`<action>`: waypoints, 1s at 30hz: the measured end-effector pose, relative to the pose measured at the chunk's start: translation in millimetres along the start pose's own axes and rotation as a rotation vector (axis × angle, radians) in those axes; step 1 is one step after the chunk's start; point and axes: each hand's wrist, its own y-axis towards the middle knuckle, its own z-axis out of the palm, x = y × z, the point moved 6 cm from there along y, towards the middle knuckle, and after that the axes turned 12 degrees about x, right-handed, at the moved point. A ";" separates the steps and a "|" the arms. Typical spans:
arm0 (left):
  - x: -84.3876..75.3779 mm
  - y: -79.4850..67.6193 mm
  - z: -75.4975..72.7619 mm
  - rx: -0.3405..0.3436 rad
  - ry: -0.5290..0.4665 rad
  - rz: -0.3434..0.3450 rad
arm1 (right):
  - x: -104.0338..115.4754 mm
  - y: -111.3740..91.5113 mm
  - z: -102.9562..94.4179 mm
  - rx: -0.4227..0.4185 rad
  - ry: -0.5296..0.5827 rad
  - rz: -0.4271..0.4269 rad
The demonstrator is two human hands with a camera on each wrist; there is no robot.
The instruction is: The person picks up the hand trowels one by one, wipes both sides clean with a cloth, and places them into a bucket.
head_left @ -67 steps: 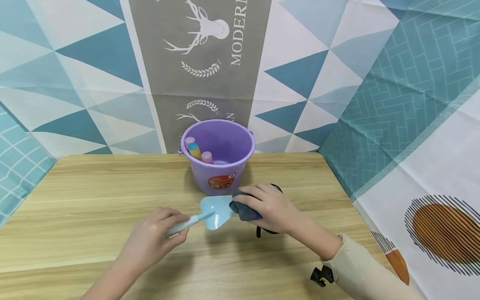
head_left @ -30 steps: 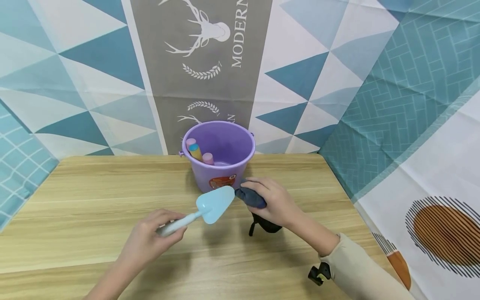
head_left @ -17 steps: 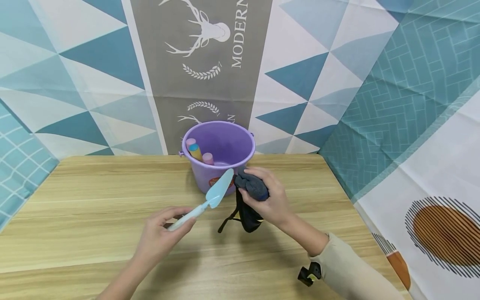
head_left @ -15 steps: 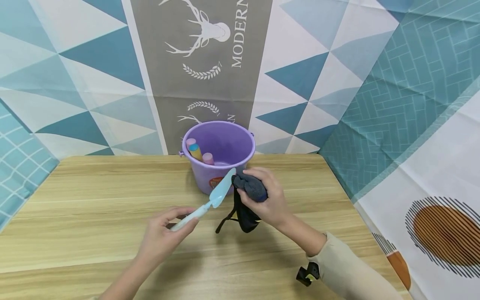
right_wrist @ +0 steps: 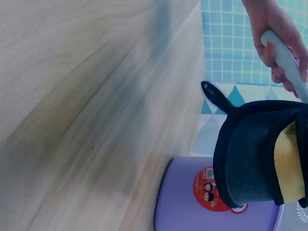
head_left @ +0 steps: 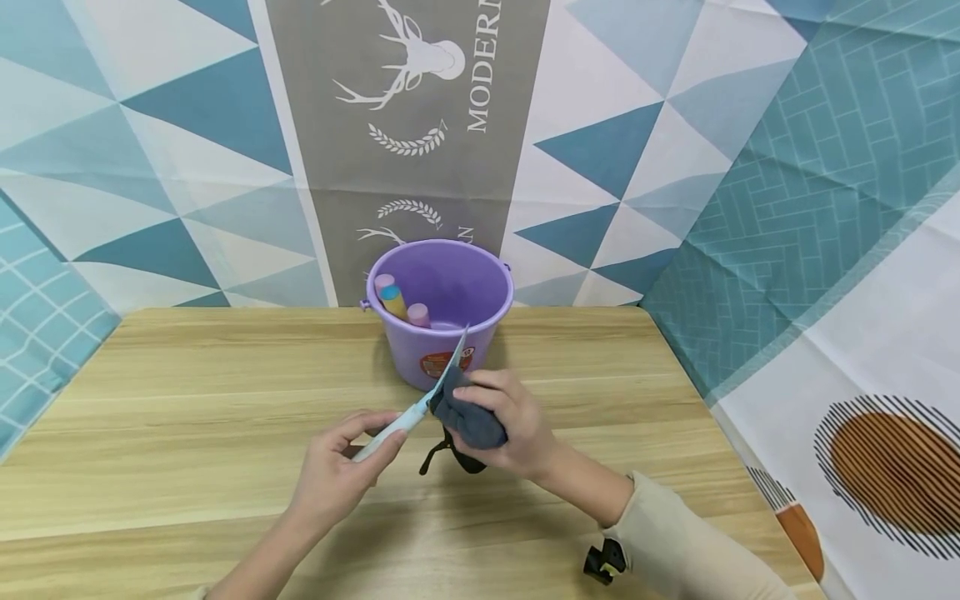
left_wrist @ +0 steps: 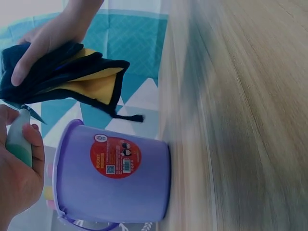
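My left hand (head_left: pixel 333 471) grips a small light-blue trowel by its pale handle (head_left: pixel 388 433), blade angled up and away. In the head view the blade (head_left: pixel 456 354) shows nearly edge-on, its tip overlapping the bucket's rim. My right hand (head_left: pixel 517 425) clutches a bunched dark grey cloth (head_left: pixel 474 423) against the base of the blade, covering part of it. The left wrist view shows the cloth's yellow inner side (left_wrist: pixel 98 87), black edging and a hanging loop (left_wrist: pixel 129 117). In the right wrist view, the cloth (right_wrist: pixel 248 154) hangs in folds below the trowel handle (right_wrist: pixel 286 62).
A purple bucket (head_left: pixel 405 354) with a red label stands behind the hands, near the table's back edge. Pink and yellow-blue sticks (head_left: pixel 393 302) lean inside its left side. Patterned cloth walls (head_left: pixel 615 158) rise behind and beside the wooden table (head_left: pixel 187 433).
The trowel blade has turned from face-up to nearly edge-on and tilted upward. My right hand has moved left with the cloth, lately coming down from near the tip toward the blade's base.
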 end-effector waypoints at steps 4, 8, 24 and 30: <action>1.7 -0.7 -2.6 -0.023 0.006 -0.009 | -1.7 0.2 -5.6 -0.013 0.000 -0.046; -0.2 -1.7 -3.4 -0.022 0.013 0.057 | -22.2 -1.7 -22.4 -0.175 0.111 0.126; -16.8 -0.7 8.3 0.060 0.037 0.325 | -27.2 -5.6 -35.8 -0.419 0.305 0.315; -20.1 2.1 9.2 0.064 -0.041 0.335 | -17.5 -7.1 -25.1 -0.382 0.310 0.284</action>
